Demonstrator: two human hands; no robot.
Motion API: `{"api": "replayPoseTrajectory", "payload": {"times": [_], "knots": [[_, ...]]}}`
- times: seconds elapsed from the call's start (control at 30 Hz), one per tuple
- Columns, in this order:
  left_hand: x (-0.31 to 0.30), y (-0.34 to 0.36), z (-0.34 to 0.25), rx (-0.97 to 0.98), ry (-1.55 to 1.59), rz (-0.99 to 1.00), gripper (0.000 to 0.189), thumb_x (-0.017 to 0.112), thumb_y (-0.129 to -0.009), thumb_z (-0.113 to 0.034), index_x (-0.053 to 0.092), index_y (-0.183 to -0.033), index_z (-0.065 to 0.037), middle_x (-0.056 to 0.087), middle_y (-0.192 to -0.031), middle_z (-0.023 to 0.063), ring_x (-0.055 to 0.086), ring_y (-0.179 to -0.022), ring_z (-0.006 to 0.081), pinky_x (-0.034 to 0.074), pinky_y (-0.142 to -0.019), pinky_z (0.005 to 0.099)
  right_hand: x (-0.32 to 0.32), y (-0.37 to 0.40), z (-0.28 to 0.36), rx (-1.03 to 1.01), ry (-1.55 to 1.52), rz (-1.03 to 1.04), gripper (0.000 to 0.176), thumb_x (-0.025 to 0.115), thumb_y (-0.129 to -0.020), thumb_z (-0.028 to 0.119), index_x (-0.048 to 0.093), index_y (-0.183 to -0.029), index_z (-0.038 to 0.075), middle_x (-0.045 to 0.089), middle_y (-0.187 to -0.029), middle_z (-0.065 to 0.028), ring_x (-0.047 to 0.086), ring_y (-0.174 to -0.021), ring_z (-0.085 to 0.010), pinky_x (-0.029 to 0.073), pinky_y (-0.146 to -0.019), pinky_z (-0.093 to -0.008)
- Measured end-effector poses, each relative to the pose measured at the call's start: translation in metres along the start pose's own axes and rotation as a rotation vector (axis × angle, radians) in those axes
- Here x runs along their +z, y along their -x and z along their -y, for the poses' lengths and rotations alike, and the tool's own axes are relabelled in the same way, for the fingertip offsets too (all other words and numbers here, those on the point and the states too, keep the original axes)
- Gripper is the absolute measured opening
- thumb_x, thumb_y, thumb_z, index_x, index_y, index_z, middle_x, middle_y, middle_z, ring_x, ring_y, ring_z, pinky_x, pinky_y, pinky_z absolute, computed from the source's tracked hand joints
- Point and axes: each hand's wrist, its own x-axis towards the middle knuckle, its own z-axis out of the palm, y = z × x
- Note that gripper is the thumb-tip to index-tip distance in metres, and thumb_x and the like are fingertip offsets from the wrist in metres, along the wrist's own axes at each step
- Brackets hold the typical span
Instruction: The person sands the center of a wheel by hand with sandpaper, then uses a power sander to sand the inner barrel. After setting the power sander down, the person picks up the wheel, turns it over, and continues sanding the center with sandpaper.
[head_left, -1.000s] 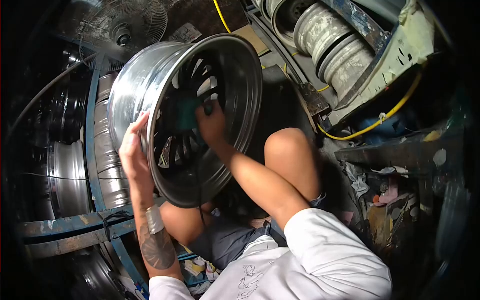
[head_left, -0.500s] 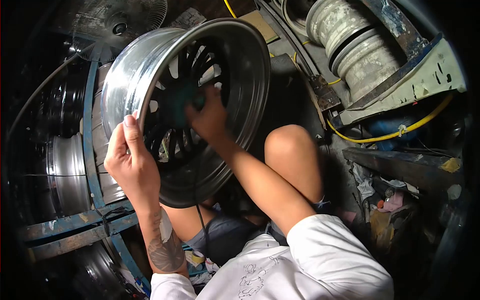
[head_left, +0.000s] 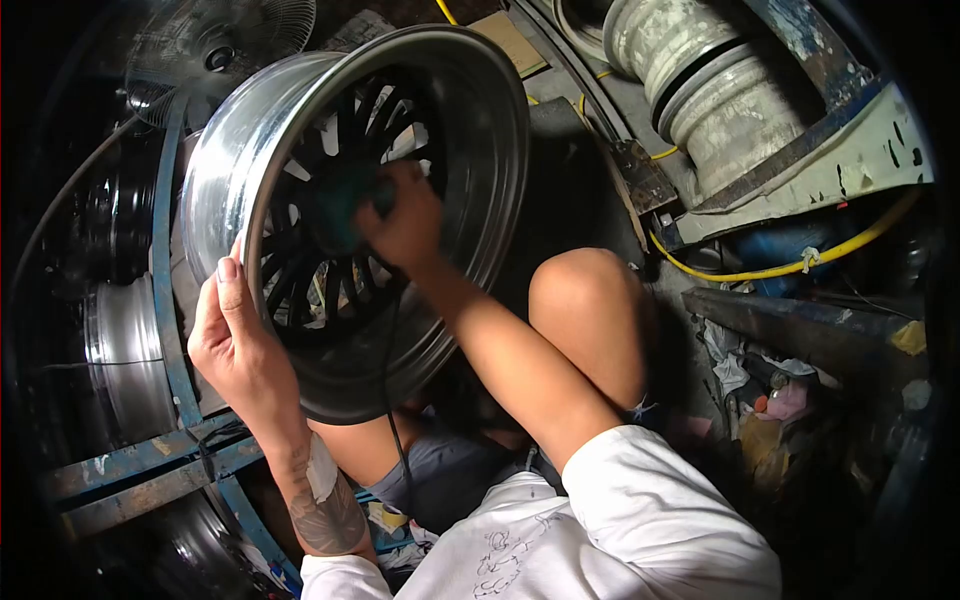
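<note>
My left hand (head_left: 240, 345) grips the near left lip of a large alloy wheel rim (head_left: 225, 155), thumb on the edge and fingers curled behind it. The rim is tilted up over my legs, its outer barrel shiny silver and its spokes black. Inside the barrel, my right hand (head_left: 408, 225) is closed around a blurred teal power tool (head_left: 340, 205) held against the hub area among the spokes. A thin black cord (head_left: 392, 400) hangs down below that hand. The tool's working end is too dark and smeared to make out.
A blue metal frame (head_left: 168, 230) stands at left, with more rims (head_left: 130, 335) behind it and a fan (head_left: 220, 60) beyond. Dull grey rims (head_left: 735, 115) lie at upper right. A yellow hose (head_left: 840, 255) loops below them, near a rag pile (head_left: 780, 400).
The wheel rim and both hands appear slightly farther left in view, and the background at left has shifted the same way. The right hand stays inside the barrel with the tool.
</note>
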Motion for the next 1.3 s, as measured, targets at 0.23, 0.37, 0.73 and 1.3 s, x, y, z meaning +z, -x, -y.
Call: {"api": "replayPoseTrajectory", "payload": {"times": [0.23, 0.37, 0.73, 1.3], "knots": [[-0.004, -0.001, 0.004, -0.013, 0.06, -0.014, 0.037, 0.058, -0.11, -0.021, 0.072, -0.123, 0.01, 0.077, -0.11, 0.0149, 0.07, -0.103, 0.0136, 0.051, -0.098, 0.0251, -0.004, -0.005, -0.042, 0.226, -0.019, -0.018, 0.04, 0.078, -0.077, 0.023, 0.064, -0.111, 0.008, 0.068, -0.109, -0.0215, 0.069, -0.099, -0.044, 0.057, -0.082, -0.0521], [0.0, 0.012, -0.006, 0.097, -0.321, -0.04, 0.031, 0.062, -0.108, -0.018, 0.075, -0.123, 0.006, 0.078, -0.101, 0.014, 0.072, -0.093, 0.0133, 0.055, -0.085, 0.0268, -0.011, 0.0, -0.022, 0.115, 0.013, 0.08, 0.039, 0.077, -0.078, 0.022, 0.064, -0.111, 0.007, 0.068, -0.107, -0.0215, 0.069, -0.097, -0.0438, 0.056, -0.082, -0.0503], [-0.001, 0.017, 0.004, 0.272, -0.4, -0.103, 0.022, 0.068, -0.104, -0.008, 0.076, -0.119, 0.005, 0.079, -0.098, 0.0144, 0.074, -0.088, 0.0145, 0.057, -0.077, 0.0263, -0.001, -0.023, -0.02, 0.135, -0.018, -0.03, 0.035, 0.076, -0.08, 0.021, 0.065, -0.109, 0.005, 0.068, -0.106, -0.0213, 0.069, -0.099, -0.0434, 0.056, -0.084, -0.0503], [-0.001, 0.021, 0.008, 0.16, -0.254, -0.121, 0.043, 0.066, -0.107, -0.032, 0.074, -0.124, 0.007, 0.074, -0.093, 0.0026, 0.061, -0.085, 0.0054, 0.045, -0.077, 0.0179, 0.004, 0.004, -0.077, 0.338, -0.106, -0.183, 0.033, 0.075, -0.082, 0.022, 0.067, -0.108, 0.004, 0.07, -0.102, -0.0215, 0.07, -0.103, -0.0426, 0.055, -0.087, -0.0488]]}}
